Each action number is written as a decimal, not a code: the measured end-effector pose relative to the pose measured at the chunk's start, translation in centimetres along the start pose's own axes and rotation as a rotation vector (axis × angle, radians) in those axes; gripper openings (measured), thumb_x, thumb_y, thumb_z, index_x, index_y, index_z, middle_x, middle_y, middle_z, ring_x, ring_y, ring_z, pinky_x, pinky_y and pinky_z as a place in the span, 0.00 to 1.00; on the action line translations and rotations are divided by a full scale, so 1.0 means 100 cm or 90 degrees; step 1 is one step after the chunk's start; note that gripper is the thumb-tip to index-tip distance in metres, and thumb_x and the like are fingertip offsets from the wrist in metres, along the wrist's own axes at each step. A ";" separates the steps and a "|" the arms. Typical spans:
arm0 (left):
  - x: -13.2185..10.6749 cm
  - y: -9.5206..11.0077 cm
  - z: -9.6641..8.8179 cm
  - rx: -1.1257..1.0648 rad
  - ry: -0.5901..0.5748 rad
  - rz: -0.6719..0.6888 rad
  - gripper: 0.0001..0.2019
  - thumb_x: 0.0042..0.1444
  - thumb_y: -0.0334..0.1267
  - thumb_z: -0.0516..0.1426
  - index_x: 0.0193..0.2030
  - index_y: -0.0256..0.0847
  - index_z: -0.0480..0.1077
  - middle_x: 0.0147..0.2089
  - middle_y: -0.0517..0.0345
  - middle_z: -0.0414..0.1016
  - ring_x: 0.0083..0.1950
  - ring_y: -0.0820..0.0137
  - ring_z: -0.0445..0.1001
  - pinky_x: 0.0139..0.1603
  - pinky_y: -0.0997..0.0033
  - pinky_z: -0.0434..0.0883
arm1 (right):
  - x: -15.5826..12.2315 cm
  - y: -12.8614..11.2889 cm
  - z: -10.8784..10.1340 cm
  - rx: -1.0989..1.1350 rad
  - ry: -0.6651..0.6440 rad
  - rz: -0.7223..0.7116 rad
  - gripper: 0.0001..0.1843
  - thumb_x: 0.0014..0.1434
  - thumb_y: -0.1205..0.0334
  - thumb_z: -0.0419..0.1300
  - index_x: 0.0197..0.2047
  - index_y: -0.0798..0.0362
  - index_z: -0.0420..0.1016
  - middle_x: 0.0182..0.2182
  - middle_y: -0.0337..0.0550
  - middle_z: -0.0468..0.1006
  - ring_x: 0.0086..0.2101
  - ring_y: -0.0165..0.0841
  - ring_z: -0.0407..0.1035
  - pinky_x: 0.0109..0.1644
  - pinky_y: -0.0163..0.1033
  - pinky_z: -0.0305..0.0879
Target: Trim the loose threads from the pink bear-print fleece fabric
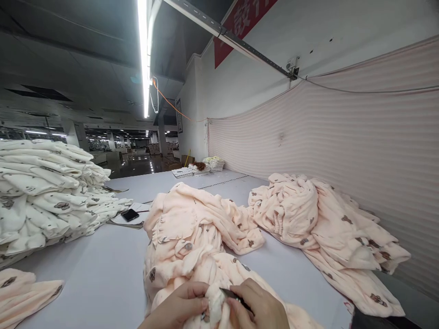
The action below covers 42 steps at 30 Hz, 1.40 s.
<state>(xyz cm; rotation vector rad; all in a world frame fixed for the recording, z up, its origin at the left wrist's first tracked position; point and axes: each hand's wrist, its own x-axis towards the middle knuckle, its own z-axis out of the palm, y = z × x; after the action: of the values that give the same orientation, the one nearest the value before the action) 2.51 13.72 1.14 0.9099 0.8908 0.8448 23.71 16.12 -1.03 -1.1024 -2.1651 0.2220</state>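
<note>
A crumpled peach garment [192,237] with small brown prints lies on the white table [103,274] in front of me. My left hand [180,307] is closed, pinching a fold of this garment at the bottom edge of the view. My right hand [259,308] is closed round a small dark tool [230,294], whose tip touches the pinched fold. Both wrists are cut off by the frame.
A second heap of peach garments [325,228] lies to the right by the striped wall covering. A tall stack of cream printed garments [44,192] stands at the left, with a black phone [130,214] on papers beside it. Another peach piece [24,292] lies at the bottom left.
</note>
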 end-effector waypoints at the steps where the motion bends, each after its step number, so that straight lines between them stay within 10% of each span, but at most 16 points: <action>1: 0.001 -0.002 -0.001 -0.002 -0.006 -0.001 0.09 0.44 0.37 0.65 0.32 0.34 0.76 0.27 0.61 0.70 0.32 0.75 0.64 0.37 0.77 0.59 | 0.001 -0.001 -0.001 0.043 -0.003 0.029 0.08 0.58 0.56 0.56 0.38 0.43 0.76 0.30 0.36 0.78 0.30 0.32 0.74 0.31 0.31 0.62; 7: 0.002 0.002 0.003 0.096 0.047 0.020 0.11 0.45 0.42 0.64 0.31 0.36 0.73 0.27 0.64 0.66 0.33 0.73 0.62 0.36 0.76 0.59 | 0.007 -0.003 -0.004 0.159 -0.005 0.103 0.09 0.58 0.57 0.55 0.36 0.43 0.78 0.31 0.36 0.78 0.32 0.33 0.73 0.35 0.32 0.61; 12: -0.009 0.041 -0.004 0.081 0.323 0.163 0.16 0.48 0.53 0.60 0.36 0.45 0.67 0.31 0.65 0.68 0.39 0.67 0.67 0.41 0.73 0.63 | -0.002 0.012 -0.013 0.331 0.087 0.269 0.14 0.58 0.49 0.56 0.33 0.49 0.73 0.28 0.37 0.75 0.32 0.34 0.69 0.37 0.34 0.61; 14: -0.006 0.045 0.000 0.108 0.300 0.172 0.14 0.53 0.54 0.55 0.38 0.47 0.63 0.30 0.66 0.67 0.35 0.69 0.67 0.39 0.72 0.64 | -0.006 0.015 -0.013 0.434 0.117 0.321 0.17 0.57 0.45 0.56 0.31 0.51 0.71 0.25 0.36 0.72 0.28 0.32 0.66 0.33 0.33 0.61; 21: 0.025 0.003 0.058 0.957 -0.001 0.109 0.13 0.42 0.33 0.54 0.37 0.41 0.73 0.39 0.49 0.78 0.42 0.54 0.73 0.43 0.60 0.66 | -0.008 0.015 0.001 0.616 0.197 0.394 0.21 0.54 0.39 0.57 0.32 0.51 0.69 0.21 0.32 0.64 0.23 0.29 0.60 0.27 0.31 0.59; 25: 0.009 0.044 0.009 0.858 0.232 0.225 0.15 0.50 0.34 0.46 0.39 0.40 0.71 0.38 0.57 0.77 0.42 0.65 0.74 0.42 0.72 0.68 | -0.022 0.037 0.003 0.605 0.212 0.383 0.21 0.53 0.39 0.57 0.33 0.50 0.69 0.24 0.35 0.69 0.26 0.31 0.64 0.31 0.33 0.61; 28: -0.002 0.078 -0.045 1.117 0.312 0.190 0.15 0.57 0.37 0.41 0.31 0.39 0.67 0.27 0.60 0.73 0.30 0.69 0.72 0.31 0.74 0.67 | -0.030 0.047 0.003 0.479 0.144 0.358 0.19 0.53 0.43 0.56 0.37 0.51 0.70 0.22 0.34 0.68 0.26 0.33 0.64 0.32 0.35 0.60; 31: -0.001 0.069 -0.062 1.246 0.240 0.172 0.11 0.55 0.34 0.47 0.32 0.37 0.70 0.30 0.50 0.76 0.32 0.59 0.73 0.36 0.61 0.68 | -0.026 0.040 0.001 0.298 0.061 0.291 0.12 0.54 0.51 0.54 0.35 0.49 0.73 0.24 0.36 0.72 0.28 0.36 0.67 0.35 0.37 0.59; 35: 0.000 0.014 -0.033 1.356 0.090 0.373 0.26 0.53 0.21 0.45 0.58 0.41 0.63 0.55 0.45 0.72 0.55 0.53 0.69 0.58 0.50 0.55 | -0.009 0.022 -0.002 0.205 0.026 0.229 0.09 0.52 0.59 0.51 0.29 0.48 0.72 0.29 0.39 0.74 0.32 0.37 0.69 0.35 0.37 0.59; 38: 0.001 -0.010 0.001 1.179 0.066 0.405 0.25 0.52 0.28 0.52 0.58 0.44 0.61 0.54 0.53 0.74 0.53 0.57 0.70 0.55 0.60 0.59 | 0.000 0.017 0.000 0.247 0.012 0.227 0.11 0.55 0.55 0.50 0.27 0.49 0.69 0.25 0.37 0.71 0.28 0.35 0.66 0.33 0.35 0.57; 42: 0.011 -0.003 0.044 0.759 0.215 0.103 0.08 0.49 0.39 0.56 0.38 0.44 0.67 0.31 0.63 0.76 0.31 0.67 0.72 0.31 0.71 0.60 | 0.001 0.015 0.013 0.417 0.012 0.259 0.19 0.57 0.44 0.49 0.26 0.50 0.64 0.21 0.33 0.64 0.25 0.32 0.62 0.31 0.33 0.56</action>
<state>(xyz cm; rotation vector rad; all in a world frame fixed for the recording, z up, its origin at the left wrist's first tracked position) 6.94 13.32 2.06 1.9132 1.6861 0.5532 23.76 17.30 -2.64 -1.1132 -1.6301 1.0151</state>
